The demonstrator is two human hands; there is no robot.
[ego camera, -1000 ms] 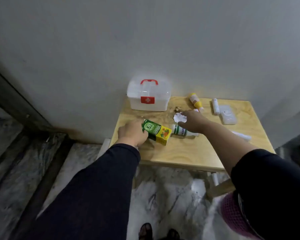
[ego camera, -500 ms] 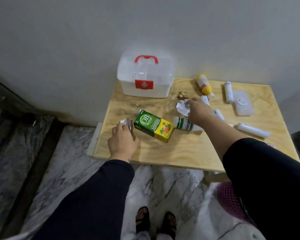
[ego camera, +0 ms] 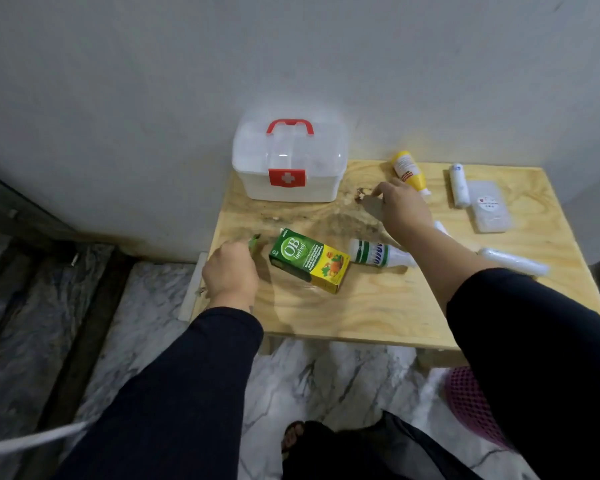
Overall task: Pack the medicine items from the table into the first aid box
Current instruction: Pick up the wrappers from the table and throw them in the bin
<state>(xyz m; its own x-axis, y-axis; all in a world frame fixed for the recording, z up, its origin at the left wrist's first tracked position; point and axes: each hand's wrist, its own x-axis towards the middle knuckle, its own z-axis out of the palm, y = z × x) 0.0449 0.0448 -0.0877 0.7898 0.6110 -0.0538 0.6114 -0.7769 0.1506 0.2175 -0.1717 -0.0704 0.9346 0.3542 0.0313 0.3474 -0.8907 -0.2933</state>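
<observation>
The white first aid box (ego camera: 321, 188), with a red handle and its lid closed, stands at the table's back left. My left hand (ego camera: 231, 271) is closed on a small green packet (ego camera: 255, 241) near the left edge. Just right of it lies the green and yellow OB herbal box (ego camera: 309, 259), then a white bottle with a green label (ego camera: 378, 254) on its side. My right hand (ego camera: 400, 206) pinches a grey foil strip (ego camera: 371, 206) just right of the box. Behind that hand lies a yellow bottle (ego camera: 409, 173).
On the wooden table (ego camera: 361, 313), right side, lie a white roll (ego camera: 459, 185), a translucent flat case (ego camera: 489, 211) and another white roll (ego camera: 513, 261). The wall stands right behind. A pink mesh basket (ego camera: 471, 403) sits below on the marble floor.
My left hand has let go of the OB herbal box, taken up a small packet and lifted it. My right hand has picked the foil strip up and moved it back.
</observation>
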